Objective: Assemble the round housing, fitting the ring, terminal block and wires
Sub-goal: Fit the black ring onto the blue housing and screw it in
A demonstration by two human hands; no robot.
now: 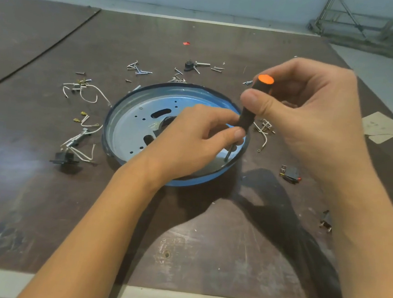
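The round blue-grey housing [131,129] lies open side up on the dark table, its floor pierced by slots and small holes. My right hand [311,115] grips the black handle of a screwdriver [253,106] with an orange cap, held almost upright. Its metal shaft touches the housing floor near the right rim. My left hand [191,143] rests inside the housing and pinches the lower end of the screwdriver handle. A dark ring-like part [167,120] shows partly behind my left fingers. White wires with brass terminals [89,93] lie left of the housing.
Loose screws [138,70] are scattered beyond the housing. Small black parts lie at the far side [190,65], left [64,158] and right [291,174], [325,221]. More wires [264,130] lie right of the rim. A paper scrap [380,127] sits at the right edge.
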